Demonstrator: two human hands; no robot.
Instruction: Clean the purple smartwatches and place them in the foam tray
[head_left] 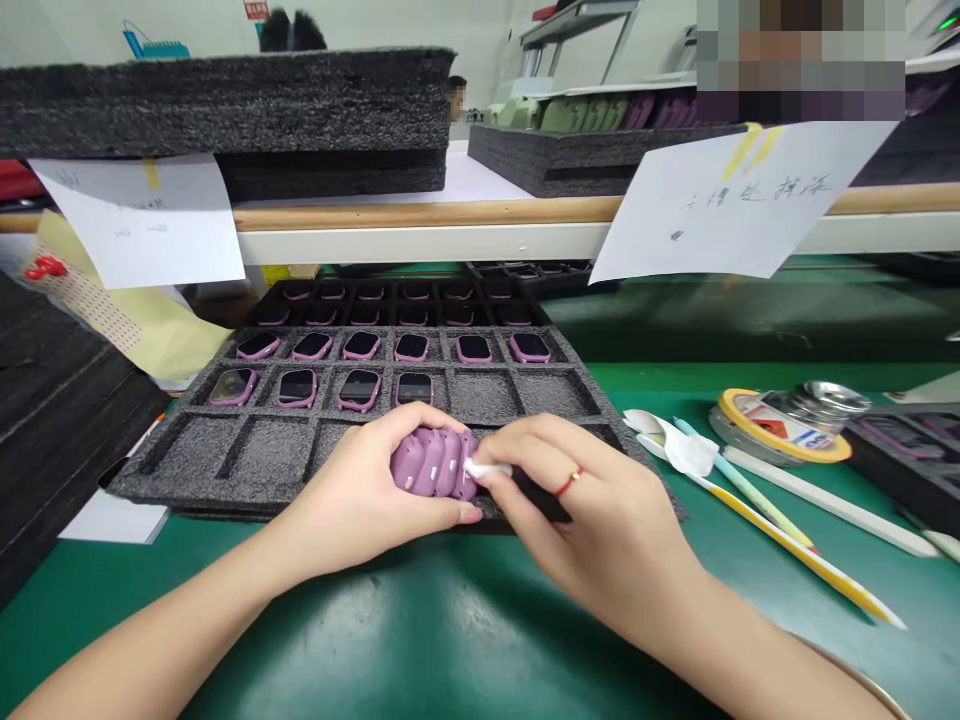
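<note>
My left hand (pixel 375 490) is closed around a row of several purple watch cases (pixel 431 463), stacked side by side with their edges facing me. Small light slots show along those edges. Pinched between thumb and fingers of my right hand (pixel 577 500) is a small white wipe (pixel 487 470), touching the rightmost case. Just beyond both hands lies a grey foam tray (pixel 270 445) divided into compartments. Purple-framed watches with dark screens, such as this one (pixel 360 390), sit in its farther rows.
On the right of the green bench (pixel 360 610) lie a yellow-and-white brush (pixel 810 560), a light blue pen-like tool (pixel 757 500), a white stick (pixel 832 500) and a roll of tape (pixel 780 425). A shelf edge (pixel 420 240) with hanging papers crosses above the tray. Black foam (pixel 60 400) stands left.
</note>
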